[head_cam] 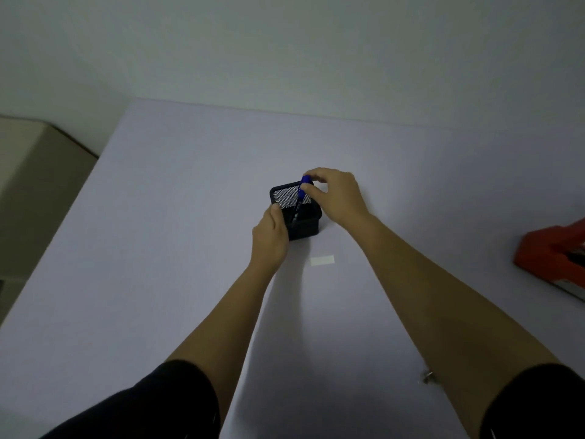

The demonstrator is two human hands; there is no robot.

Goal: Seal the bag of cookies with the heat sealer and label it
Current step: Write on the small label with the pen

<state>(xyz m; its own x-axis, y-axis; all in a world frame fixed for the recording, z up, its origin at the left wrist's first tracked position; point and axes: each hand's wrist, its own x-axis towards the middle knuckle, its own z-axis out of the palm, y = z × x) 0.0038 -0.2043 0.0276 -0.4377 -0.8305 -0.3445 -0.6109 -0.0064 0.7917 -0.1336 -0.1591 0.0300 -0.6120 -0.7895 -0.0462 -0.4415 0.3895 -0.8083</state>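
Just beneath right hand point(337, 194), blue marker point(302, 191).

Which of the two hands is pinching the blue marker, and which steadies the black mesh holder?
The right hand pinches the blue marker at its top; the left hand grips the holder's side.

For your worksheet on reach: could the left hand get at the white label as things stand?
Probably yes: the label lies bare on the table beside the left hand, with nothing between them.
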